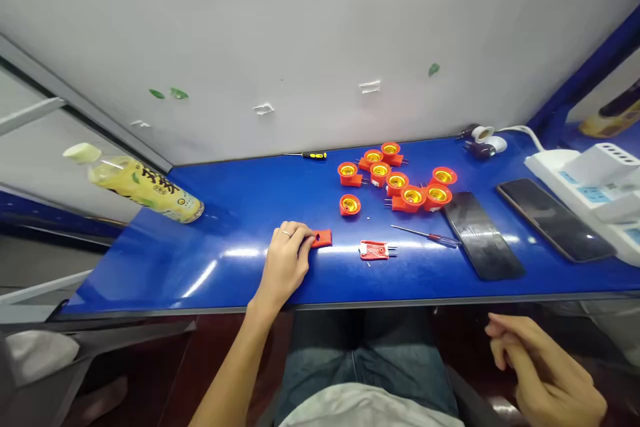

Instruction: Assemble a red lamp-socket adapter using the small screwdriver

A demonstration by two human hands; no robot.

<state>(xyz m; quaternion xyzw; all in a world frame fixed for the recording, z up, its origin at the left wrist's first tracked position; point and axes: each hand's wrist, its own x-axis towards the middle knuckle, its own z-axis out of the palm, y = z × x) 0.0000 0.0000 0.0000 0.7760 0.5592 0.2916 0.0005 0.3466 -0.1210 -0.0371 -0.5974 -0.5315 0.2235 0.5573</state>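
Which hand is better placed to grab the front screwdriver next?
Probably the right hand: it's nearer the front screwdriver, while the left hand is on the red piece.

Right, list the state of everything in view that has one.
Left hand: touching red piece, grip unclear
Right hand: off the table, fingers bent
Pronged plug part: open, insides showing
Red lamp sockets: without bulbs
Bottle: capped, standing
Left phone: dark
Right phone: dark
Purple-handled screwdriver: lying loose
Yellow-black screwdriver: lying loose
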